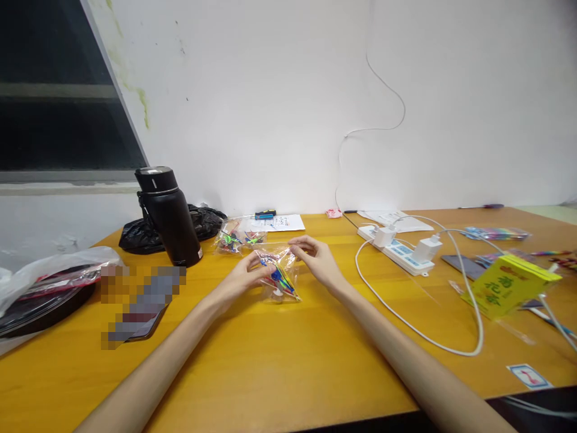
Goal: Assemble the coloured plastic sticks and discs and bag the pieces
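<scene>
A clear plastic bag [280, 278] with small blue, green, yellow and red parts inside is held up just over the wooden table. My left hand [247, 272] grips its left side, thumb over the front. At the bag's upper right corner, my right hand [315, 257] pinches the plastic between thumb and fingers. A white round piece shows low in the bag; what exactly the parts are is too small to tell. Behind my left hand lies a second clear bag [232, 237] of similar colourful parts.
A black bottle [169, 219] stands at left, near a phone [146, 310] and a black plastic bag [207, 221]. A screwdriver [265, 214] and paper [283, 223] lie behind. To the right are a power strip [403, 255] with looping white cables and a yellow box [509, 285].
</scene>
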The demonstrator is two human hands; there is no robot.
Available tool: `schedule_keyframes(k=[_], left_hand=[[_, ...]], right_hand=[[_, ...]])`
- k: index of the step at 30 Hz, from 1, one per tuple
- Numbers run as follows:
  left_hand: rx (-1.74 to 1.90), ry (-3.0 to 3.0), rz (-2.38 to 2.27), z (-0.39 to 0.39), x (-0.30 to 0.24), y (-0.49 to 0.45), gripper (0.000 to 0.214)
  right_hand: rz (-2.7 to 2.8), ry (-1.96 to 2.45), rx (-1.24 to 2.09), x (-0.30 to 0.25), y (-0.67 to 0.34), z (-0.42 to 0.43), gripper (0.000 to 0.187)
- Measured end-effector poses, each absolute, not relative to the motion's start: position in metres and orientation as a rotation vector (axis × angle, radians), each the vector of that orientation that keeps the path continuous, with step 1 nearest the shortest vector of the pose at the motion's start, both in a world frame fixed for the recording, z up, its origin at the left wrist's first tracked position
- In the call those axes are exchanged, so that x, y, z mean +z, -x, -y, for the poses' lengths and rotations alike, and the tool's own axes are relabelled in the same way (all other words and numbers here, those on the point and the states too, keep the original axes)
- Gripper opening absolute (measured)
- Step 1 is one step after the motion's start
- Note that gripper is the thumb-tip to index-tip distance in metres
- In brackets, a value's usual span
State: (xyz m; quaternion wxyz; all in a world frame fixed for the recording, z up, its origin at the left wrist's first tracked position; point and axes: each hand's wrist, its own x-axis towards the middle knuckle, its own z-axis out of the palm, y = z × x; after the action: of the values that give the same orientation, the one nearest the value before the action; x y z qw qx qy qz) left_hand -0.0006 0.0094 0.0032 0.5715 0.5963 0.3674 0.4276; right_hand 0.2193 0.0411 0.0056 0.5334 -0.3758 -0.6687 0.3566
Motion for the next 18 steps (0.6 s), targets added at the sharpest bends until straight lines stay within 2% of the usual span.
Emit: schedule_keyframes(k=[7, 11, 18], left_hand=[[0.958, -1.469, -0.858, -0.011, -0.008, -0.002, 0.062], [0.941, -1.473, -0.836, -0.012, -0.012, -0.004, 0.059], [1.092, -1.425, -0.889, -0.015, -0.005, -0.001, 0.055]], right_hand=[[1.559, 0.895, 0.873, 0.005, -0.222, -0.044, 0.028], [1.555, 0.898, 0.928, 0.006, -0.220, -0.043, 0.031], [1.594, 0.922, 1.168, 0.004, -0.213, -0.037, 0.047]])
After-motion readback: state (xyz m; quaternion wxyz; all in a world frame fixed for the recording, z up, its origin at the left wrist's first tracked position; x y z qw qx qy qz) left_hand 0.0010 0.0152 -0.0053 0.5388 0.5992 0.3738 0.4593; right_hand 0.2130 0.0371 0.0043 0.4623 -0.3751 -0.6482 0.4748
